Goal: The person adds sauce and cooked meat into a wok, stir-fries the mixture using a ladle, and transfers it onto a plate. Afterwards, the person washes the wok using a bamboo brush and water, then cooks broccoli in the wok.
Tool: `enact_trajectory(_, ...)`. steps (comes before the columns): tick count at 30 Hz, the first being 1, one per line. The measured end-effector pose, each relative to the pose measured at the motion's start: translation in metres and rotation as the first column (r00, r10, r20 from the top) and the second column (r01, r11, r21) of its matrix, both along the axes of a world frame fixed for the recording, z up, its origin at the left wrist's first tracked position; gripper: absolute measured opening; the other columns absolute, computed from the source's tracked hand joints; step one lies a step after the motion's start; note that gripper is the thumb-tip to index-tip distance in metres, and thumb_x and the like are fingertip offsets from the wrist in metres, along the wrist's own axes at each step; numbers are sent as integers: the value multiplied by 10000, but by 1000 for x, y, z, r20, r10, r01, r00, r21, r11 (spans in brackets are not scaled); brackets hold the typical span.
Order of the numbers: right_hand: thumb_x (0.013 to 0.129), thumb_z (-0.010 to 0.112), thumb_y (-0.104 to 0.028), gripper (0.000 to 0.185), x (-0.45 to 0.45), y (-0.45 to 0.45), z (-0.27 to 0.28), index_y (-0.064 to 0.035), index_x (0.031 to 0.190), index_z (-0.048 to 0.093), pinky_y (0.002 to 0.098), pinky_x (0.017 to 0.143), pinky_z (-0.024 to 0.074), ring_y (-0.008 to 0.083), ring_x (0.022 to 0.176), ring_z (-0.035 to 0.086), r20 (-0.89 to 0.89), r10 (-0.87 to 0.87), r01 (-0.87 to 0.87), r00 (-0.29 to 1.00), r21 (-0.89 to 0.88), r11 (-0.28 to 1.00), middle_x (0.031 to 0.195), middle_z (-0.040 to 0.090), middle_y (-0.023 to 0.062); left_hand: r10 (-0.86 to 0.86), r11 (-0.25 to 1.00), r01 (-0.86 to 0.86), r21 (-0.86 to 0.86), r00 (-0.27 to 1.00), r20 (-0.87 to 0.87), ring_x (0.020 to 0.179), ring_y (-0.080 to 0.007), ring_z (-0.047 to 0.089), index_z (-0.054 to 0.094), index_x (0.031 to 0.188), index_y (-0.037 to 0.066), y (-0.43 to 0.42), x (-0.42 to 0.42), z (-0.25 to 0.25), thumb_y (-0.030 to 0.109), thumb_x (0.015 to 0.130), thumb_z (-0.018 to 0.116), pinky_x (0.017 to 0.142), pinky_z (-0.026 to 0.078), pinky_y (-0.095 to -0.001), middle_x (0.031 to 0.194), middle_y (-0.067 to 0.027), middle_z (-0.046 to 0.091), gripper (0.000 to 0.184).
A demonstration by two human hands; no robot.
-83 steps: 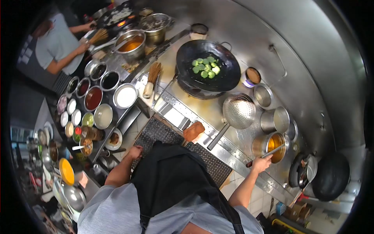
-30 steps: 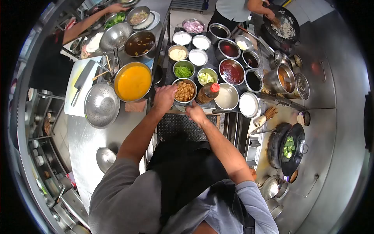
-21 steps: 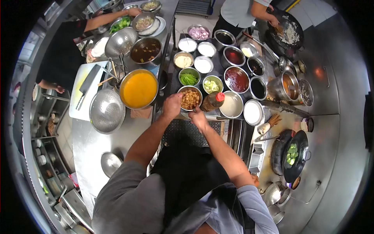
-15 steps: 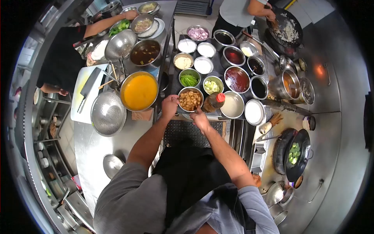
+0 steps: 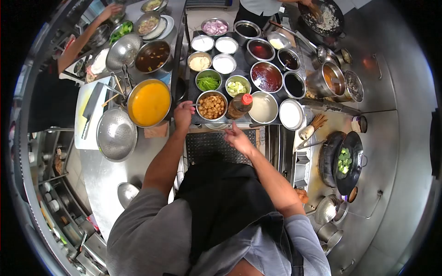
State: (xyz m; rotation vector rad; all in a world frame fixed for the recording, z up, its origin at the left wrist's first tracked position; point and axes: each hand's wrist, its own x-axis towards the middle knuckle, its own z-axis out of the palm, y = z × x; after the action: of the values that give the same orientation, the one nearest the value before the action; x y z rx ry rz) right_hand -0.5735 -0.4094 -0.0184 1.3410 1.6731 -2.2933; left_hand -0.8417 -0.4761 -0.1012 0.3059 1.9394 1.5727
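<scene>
A metal bowl of browned, diced food stands at the near edge of the counter, a spoon sticking out over its left rim. My left hand is beside the bowl, its fingers closed at the end of the spoon's handle. To the right and lower, my right hand hangs just in front of the counter edge. Its index finger is stretched out, the others are loosely bent, and it holds nothing. Above it stands a bottle with a red cap. Bowls of chopped greens and pale green pieces sit behind.
Tubs of red sauce, cream-coloured liquid and white powder crowd the right side. Left are orange liquid, a colander and a cleaver. A wok holds greens. Two other people work farther back.
Both hands have let go of the bowl, which now rests on the counter. My right hand has drawn back from its rim. At the left, another person's arm has reached farther back.
</scene>
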Motion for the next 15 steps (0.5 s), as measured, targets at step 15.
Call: enact_trajectory(15, 951, 604, -120, 555, 284, -135, -108, 98, 1414, 388, 335, 773, 542, 237, 862, 670, 376, -458, 425, 806, 171, 889, 1014, 711, 153, 16, 996, -25, 82, 993, 116, 623, -120, 598, 666, 1096, -22, -11, 0, 7, 118, 1001, 489, 617, 503, -264, 769, -62, 671, 245)
